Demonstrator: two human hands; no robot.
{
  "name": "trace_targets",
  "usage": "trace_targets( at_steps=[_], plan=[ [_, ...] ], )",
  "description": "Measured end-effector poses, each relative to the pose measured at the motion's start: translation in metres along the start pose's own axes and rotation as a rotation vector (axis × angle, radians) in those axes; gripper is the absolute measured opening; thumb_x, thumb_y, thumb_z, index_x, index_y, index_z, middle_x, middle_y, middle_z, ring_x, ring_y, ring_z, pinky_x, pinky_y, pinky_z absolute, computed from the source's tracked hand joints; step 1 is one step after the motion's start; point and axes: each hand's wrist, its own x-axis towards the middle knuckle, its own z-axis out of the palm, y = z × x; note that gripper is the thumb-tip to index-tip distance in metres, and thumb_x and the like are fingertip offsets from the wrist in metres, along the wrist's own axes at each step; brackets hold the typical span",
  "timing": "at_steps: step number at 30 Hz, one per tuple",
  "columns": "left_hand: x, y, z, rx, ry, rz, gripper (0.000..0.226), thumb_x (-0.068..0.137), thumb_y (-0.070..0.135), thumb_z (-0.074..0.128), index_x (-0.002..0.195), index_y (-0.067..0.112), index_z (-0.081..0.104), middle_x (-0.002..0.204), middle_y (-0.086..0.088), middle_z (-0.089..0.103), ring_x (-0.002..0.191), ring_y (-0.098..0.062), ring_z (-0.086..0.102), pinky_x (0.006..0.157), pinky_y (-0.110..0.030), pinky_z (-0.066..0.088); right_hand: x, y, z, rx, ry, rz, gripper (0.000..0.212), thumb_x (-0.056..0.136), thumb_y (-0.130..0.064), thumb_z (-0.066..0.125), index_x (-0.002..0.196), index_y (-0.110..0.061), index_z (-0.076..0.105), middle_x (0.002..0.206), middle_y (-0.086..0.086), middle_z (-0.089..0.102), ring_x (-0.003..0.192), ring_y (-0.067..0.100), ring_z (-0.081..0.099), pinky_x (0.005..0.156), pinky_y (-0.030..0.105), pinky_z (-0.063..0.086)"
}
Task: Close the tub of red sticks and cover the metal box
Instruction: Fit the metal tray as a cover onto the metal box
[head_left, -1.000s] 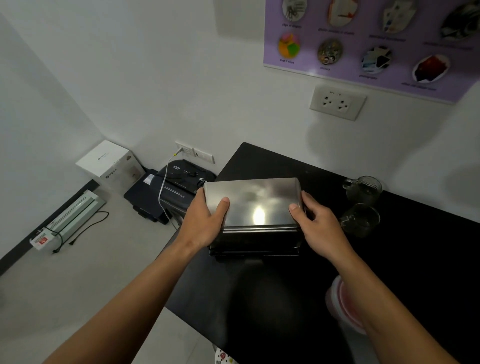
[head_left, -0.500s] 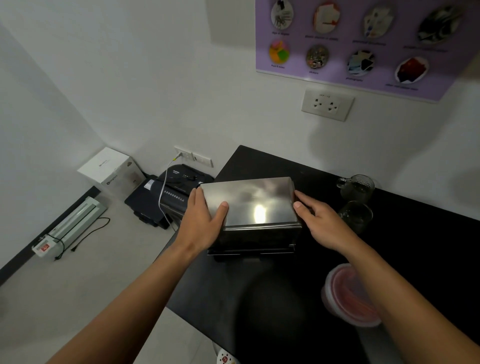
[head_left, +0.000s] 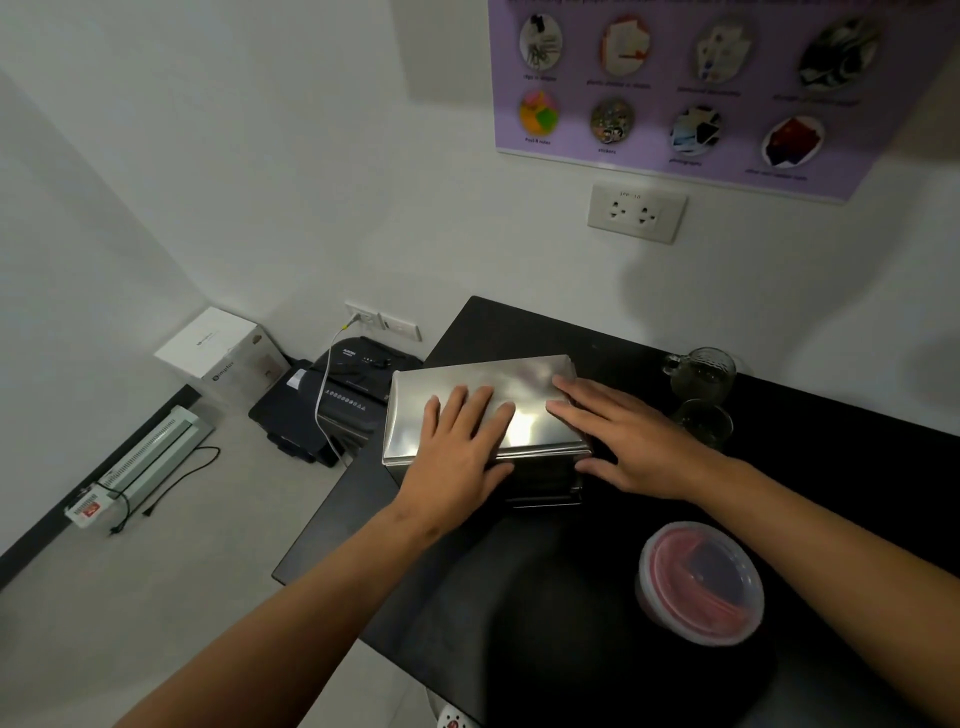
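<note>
The metal box stands near the left end of the black table, with its shiny steel lid on top. My left hand lies flat on the lid's left half, fingers spread. My right hand rests flat over the lid's right edge, fingers pointing left. Neither hand grips anything. The round clear tub of red sticks sits at the front right of the table with its lid on.
Two glass mugs stand right of the box near the wall. On the floor to the left are a black shredder, a white carton and a laminator. A wall socket is above the table.
Both hands left the lid's sides and now lie flat on top of it. The lid sits lower on the box. The view shifted, so the tub shows fully.
</note>
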Motion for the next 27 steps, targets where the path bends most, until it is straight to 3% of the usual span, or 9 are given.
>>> trace_targets(
  at_steps=[7, 13, 20, 27],
  plan=[
    [0.001, 0.003, 0.004, -0.014, 0.058, 0.009, 0.07, 0.081, 0.023, 0.091, 0.143, 0.007, 0.064, 0.15, -0.024, 0.058, 0.138, -0.052, 0.053, 0.111, -0.072, 0.04, -0.002, 0.007, 0.004, -0.01, 0.033, 0.007, 0.085, 0.091, -0.039, 0.077, 0.162, -0.029, 0.032, 0.172, -0.007, 0.015, 0.158, 0.022, 0.023, 0.123, 0.038, 0.027],
    [0.0, 0.003, 0.005, -0.054, 0.116, 0.015, 0.065, 0.087, 0.029, 0.085, 0.144, 0.009, 0.061, 0.151, -0.022, 0.057, 0.141, -0.047, 0.047, 0.114, -0.069, 0.036, -0.002, 0.005, 0.008, -0.002, 0.057, 0.031, 0.085, 0.094, -0.047, 0.071, 0.164, -0.031, 0.026, 0.174, -0.006, 0.011, 0.159, 0.019, 0.015, 0.122, 0.033, 0.018],
    [0.006, 0.005, 0.013, -0.045, 0.154, 0.138, 0.059, 0.084, 0.017, 0.087, 0.137, 0.015, 0.062, 0.143, -0.019, 0.063, 0.132, -0.047, 0.057, 0.107, -0.069, 0.045, -0.005, 0.001, 0.012, 0.081, 0.144, 0.011, 0.072, 0.095, -0.038, 0.074, 0.157, -0.019, 0.043, 0.17, 0.002, 0.029, 0.157, 0.021, 0.027, 0.121, 0.047, 0.037],
    [0.007, 0.006, 0.018, -0.026, 0.181, 0.137, 0.052, 0.085, 0.017, 0.084, 0.134, 0.013, 0.069, 0.142, -0.019, 0.064, 0.13, -0.048, 0.059, 0.105, -0.069, 0.047, -0.007, 0.0, 0.019, 0.186, 0.164, 0.043, 0.069, 0.095, -0.035, 0.073, 0.156, -0.019, 0.046, 0.17, 0.0, 0.03, 0.157, 0.017, 0.028, 0.123, 0.04, 0.034]
  ],
)
